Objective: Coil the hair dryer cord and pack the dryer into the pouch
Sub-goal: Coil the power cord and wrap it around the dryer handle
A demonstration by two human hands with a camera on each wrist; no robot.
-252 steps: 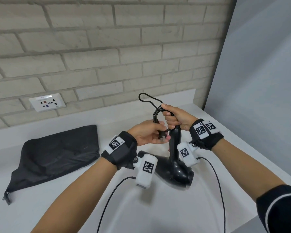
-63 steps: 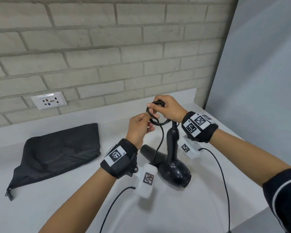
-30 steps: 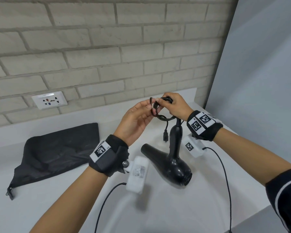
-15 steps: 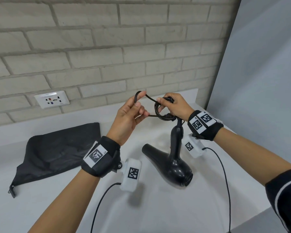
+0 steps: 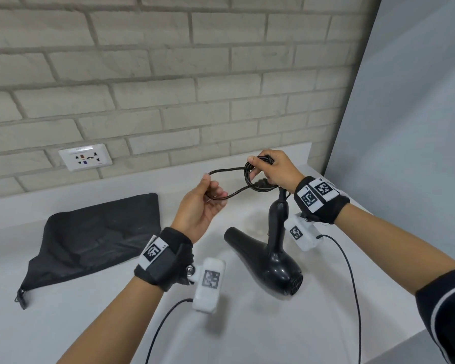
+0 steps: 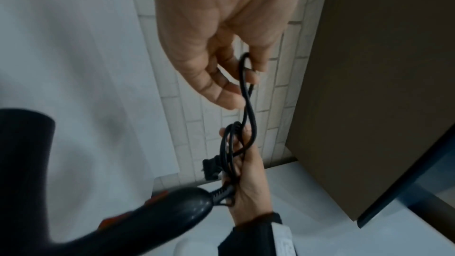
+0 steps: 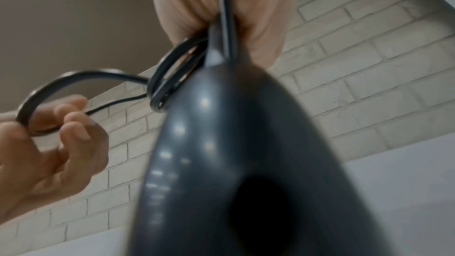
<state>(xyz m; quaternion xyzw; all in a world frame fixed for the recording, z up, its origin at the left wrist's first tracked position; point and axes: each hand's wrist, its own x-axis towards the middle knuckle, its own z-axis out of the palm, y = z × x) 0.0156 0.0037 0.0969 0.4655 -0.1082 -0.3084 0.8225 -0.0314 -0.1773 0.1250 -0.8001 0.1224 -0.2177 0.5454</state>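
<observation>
A black hair dryer [image 5: 269, 261] stands on the white counter with its handle up, its body resting on the surface. My right hand [image 5: 272, 170] grips the small coil of black cord [image 5: 258, 177] just above the handle top. A loop of that cord [image 6: 247, 104] runs left to my left hand [image 5: 204, 203], which pinches it between thumb and fingers. The plug [image 6: 211, 166] hangs beside the coil. In the right wrist view the dryer handle [image 7: 221, 163] fills the middle and my left hand [image 7: 49, 143] holds the loop at the left. The black pouch [image 5: 97, 237] lies flat at the left.
A brick wall with a white socket plate [image 5: 85, 160] backs the white counter [image 5: 247, 332]. A grey panel [image 5: 410, 127] closes the right side. Thin sensor cables [image 5: 352, 285] trail from both wrists toward the front edge.
My left hand has pulled a loop of cord out leftward and lowered a little, away from the coil. My right hand keeps holding the coil above the dryer handle.
</observation>
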